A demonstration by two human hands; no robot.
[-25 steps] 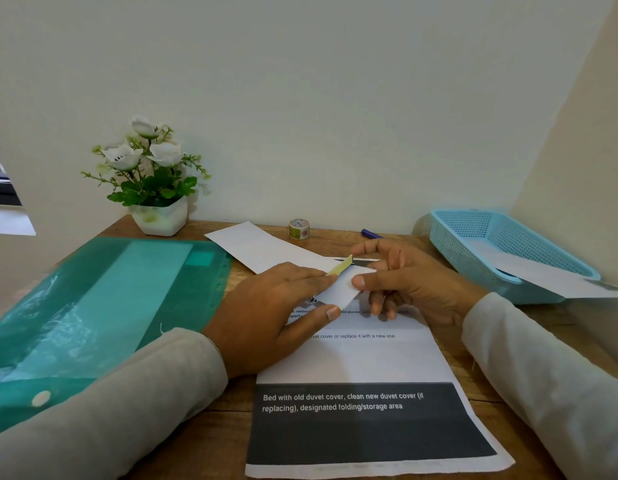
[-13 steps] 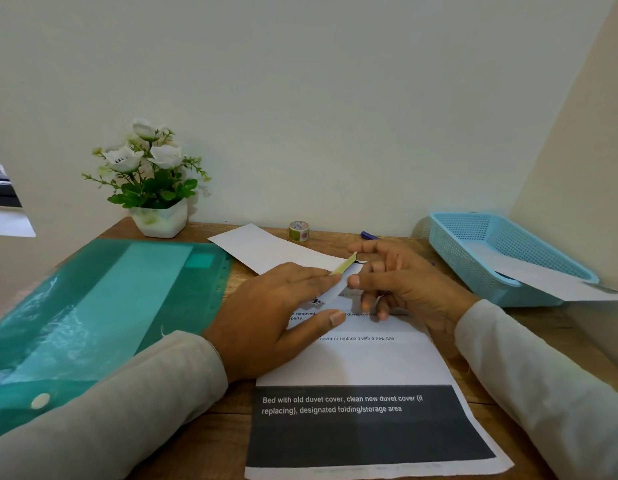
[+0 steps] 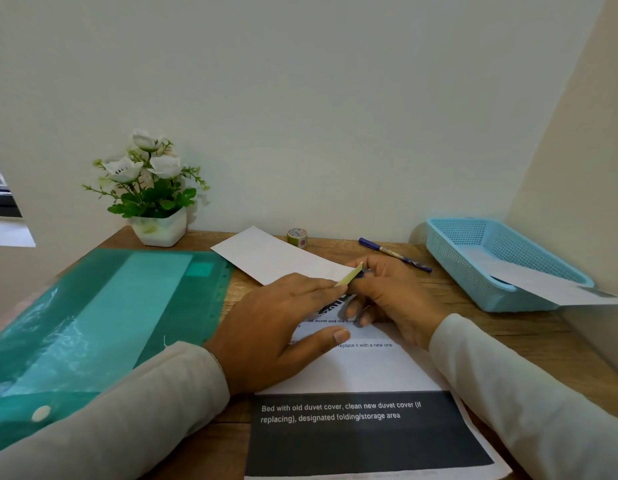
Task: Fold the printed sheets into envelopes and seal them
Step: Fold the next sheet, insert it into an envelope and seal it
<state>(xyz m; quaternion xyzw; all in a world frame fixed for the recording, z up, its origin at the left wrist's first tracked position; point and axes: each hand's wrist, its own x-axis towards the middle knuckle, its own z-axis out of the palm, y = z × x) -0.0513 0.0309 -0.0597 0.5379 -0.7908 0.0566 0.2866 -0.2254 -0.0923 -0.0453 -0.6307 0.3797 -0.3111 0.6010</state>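
Wooden desk (image 3: 508, 334) against a pale wall.
- green folder (image 3: 110, 306), left
- printed sheet (image 3: 370, 368), centre front, under both hands
- blue basket (image 3: 456, 271), right, holding another sheet
- white envelope (image 3: 276, 258), behind the hands
- potted flowers (image 3: 158, 230)
- left hand (image 3: 276, 327), flat, fingers straight, pressing the paper
- right hand (image 3: 394, 299), curled, pinching a yellow strip (image 3: 349, 275)
- pen (image 3: 394, 254)
- tape roll (image 3: 297, 237)

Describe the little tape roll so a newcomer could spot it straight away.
Follow the wooden desk back to the wall. Between the white flower pot and the blue pen sits the tape roll, just behind the white paper. It alone is small, round and patterned.
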